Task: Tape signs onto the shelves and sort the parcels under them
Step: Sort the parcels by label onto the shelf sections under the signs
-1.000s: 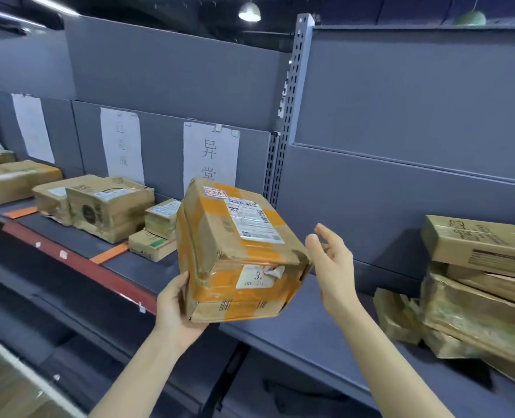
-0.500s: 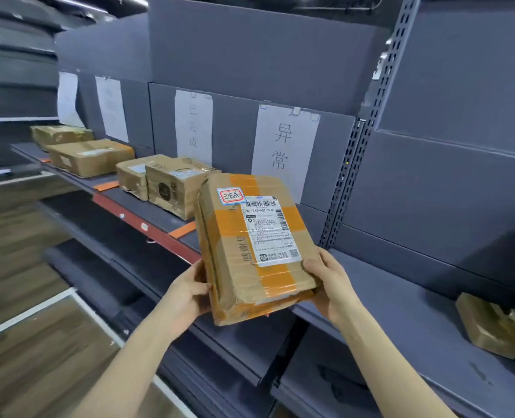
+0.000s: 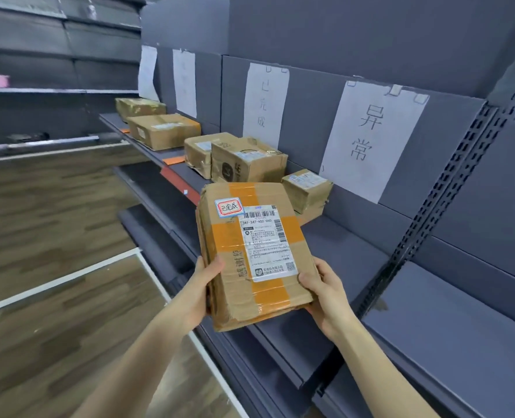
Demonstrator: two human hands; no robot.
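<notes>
I hold a brown cardboard parcel (image 3: 251,254) with orange tape, a white shipping label and a small red-framed sticker, label side up, above the front edge of the grey shelf (image 3: 355,245). My left hand (image 3: 203,285) grips its near left edge. My right hand (image 3: 325,285) grips its near right corner. Several white paper signs hang taped on the shelf's back panel: the nearest sign (image 3: 371,137) right of the parcel, a second sign (image 3: 265,104) further left, two more signs (image 3: 184,81) beyond.
Several other parcels sit along the shelf: a small box (image 3: 307,188) just behind the held one, two boxes (image 3: 244,159) under the second sign, more boxes (image 3: 162,129) farther left. A perforated upright (image 3: 440,206) divides the bays. Wooden floor (image 3: 54,236) lies left.
The view swung left along the shelf. The parcel was turned label side up and lowered toward the shelf front, and my right hand closed on its right corner.
</notes>
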